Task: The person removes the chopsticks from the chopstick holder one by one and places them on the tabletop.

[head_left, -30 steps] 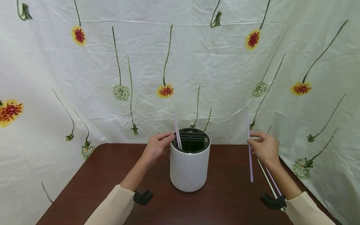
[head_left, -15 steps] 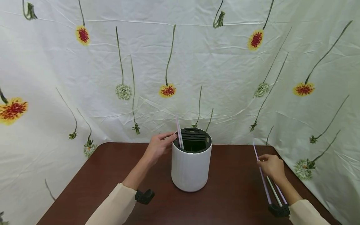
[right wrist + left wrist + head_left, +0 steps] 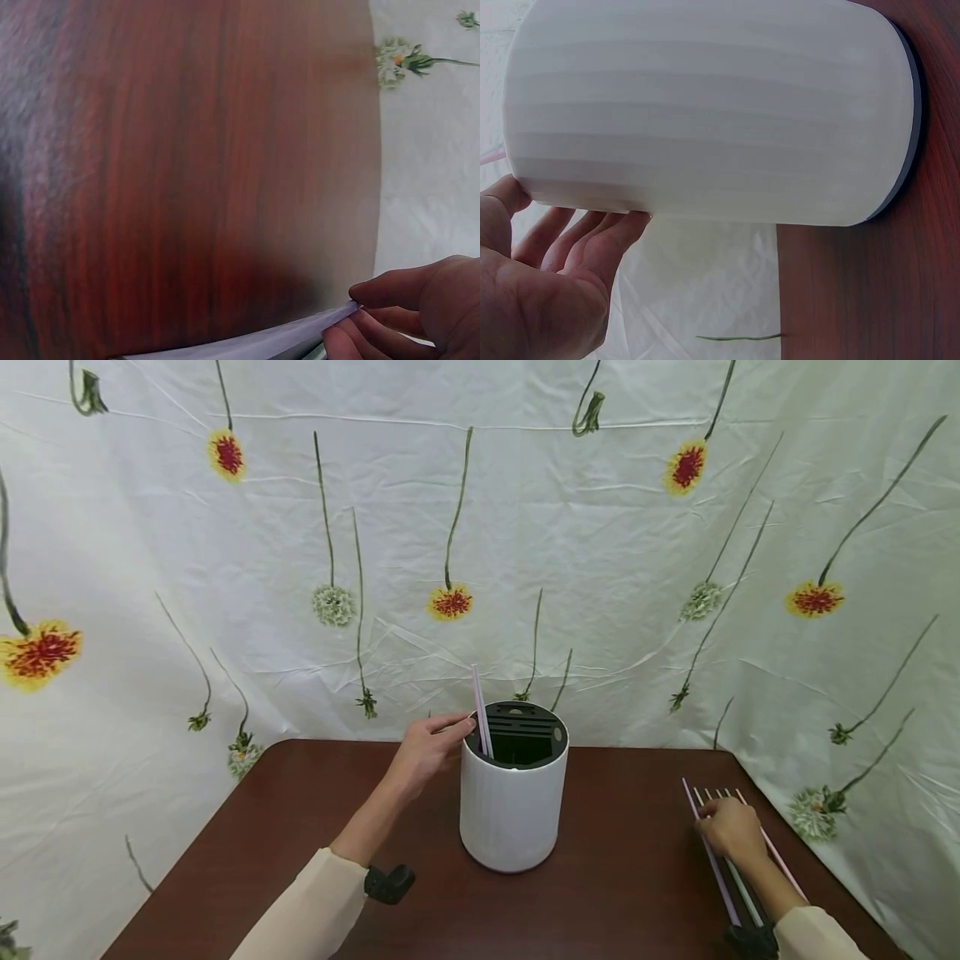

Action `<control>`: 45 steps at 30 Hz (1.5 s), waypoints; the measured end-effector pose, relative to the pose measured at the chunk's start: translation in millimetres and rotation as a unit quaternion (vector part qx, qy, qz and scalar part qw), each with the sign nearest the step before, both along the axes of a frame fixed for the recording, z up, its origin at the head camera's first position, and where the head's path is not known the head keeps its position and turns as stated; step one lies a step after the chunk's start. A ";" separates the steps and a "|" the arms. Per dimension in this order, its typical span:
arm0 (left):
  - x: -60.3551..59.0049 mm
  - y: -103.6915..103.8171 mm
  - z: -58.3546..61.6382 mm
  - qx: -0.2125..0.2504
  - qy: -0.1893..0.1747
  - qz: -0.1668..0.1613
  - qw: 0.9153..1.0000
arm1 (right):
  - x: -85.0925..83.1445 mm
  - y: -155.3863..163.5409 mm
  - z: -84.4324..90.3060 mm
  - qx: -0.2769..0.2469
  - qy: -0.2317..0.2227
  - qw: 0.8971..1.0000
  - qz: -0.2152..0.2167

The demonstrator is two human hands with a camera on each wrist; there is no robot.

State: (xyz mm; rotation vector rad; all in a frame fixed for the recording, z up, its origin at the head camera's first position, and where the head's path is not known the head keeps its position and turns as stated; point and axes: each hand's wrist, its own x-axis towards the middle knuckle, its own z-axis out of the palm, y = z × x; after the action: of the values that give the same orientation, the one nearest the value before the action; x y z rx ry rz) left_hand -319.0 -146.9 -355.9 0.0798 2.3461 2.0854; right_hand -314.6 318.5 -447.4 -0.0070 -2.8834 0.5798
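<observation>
A white cylindrical holder [image 3: 513, 806] with a black slotted top stands mid-table; in the left wrist view its side [image 3: 705, 112] fills the frame. One pink straw [image 3: 481, 710] leans in its left opening. My left hand [image 3: 456, 725] rests against the holder's rim beside that straw, fingers [image 3: 592, 232] straight along the wall. At the table's right edge my right hand [image 3: 707, 815] is down on several straws [image 3: 738, 881] lying side by side. Its fingertips [image 3: 352, 311] pinch a pale purple straw [image 3: 710, 853], which shows as a pale purple strip [image 3: 262, 345] low over the wood.
The dark brown wooden table [image 3: 622, 877] ends close behind the holder and just right of the straws. A white cloth printed with flowers [image 3: 525, 527] hangs behind and to both sides. Black wrist mounts [image 3: 388, 883] sit on both forearms.
My right hand has come down from chest height to the table's right edge, laying the purple straw flat among the others. The left hand and holder have stayed put.
</observation>
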 end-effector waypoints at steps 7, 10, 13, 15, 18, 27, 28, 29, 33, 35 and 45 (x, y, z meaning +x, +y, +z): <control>0.2 3.1 -0.1 -0.009 0.003 -0.004 1.000 | 3.5 5.7 -8.4 -0.015 -0.014 1.000 -0.003; 0.1 3.1 -0.2 -0.013 0.007 -0.005 1.000 | 4.8 5.8 -9.5 -0.028 -0.024 0.999 -0.004; -0.2 2.6 -0.3 -0.017 0.008 -0.007 1.000 | 4.8 5.2 -9.9 -0.022 -0.026 0.999 -0.002; -0.5 1.9 -1.1 -0.015 0.006 -0.006 1.000 | 4.1 4.1 -9.4 -0.014 -0.024 1.000 0.002; -0.9 1.1 -2.6 -0.014 0.005 -0.006 1.000 | 2.5 1.9 -7.0 0.006 -0.008 1.000 0.011; 0.2 1.2 -0.3 -0.013 -0.001 -0.007 1.000 | -2.7 -50.8 58.3 -0.041 0.071 0.996 0.040; 0.0 0.4 -0.1 -0.010 -0.001 -0.008 1.000 | -2.6 -62.3 71.2 -0.051 0.077 0.995 0.048; 0.1 -0.4 0.1 -0.009 0.000 -0.008 1.000 | -2.3 -74.4 84.1 -0.066 0.083 0.993 0.059; 0.5 -2.7 0.0 -0.007 0.002 -0.010 1.000 | 2.7 -125.2 129.7 -0.125 0.079 0.982 0.114; 0.7 -2.9 -0.4 -0.008 0.002 -0.011 1.000 | 6.4 -149.8 146.1 -0.149 0.074 0.976 0.141; -0.3 -2.1 -0.6 -0.008 0.001 -0.012 1.000 | 13.1 -242.5 170.4 -0.200 0.020 0.954 0.223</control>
State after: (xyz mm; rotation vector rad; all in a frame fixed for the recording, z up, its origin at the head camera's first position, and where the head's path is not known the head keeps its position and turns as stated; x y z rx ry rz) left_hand -319.2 -149.0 -356.6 0.1095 2.3489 2.0564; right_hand -301.5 76.0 -277.0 0.5980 -2.6764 1.2171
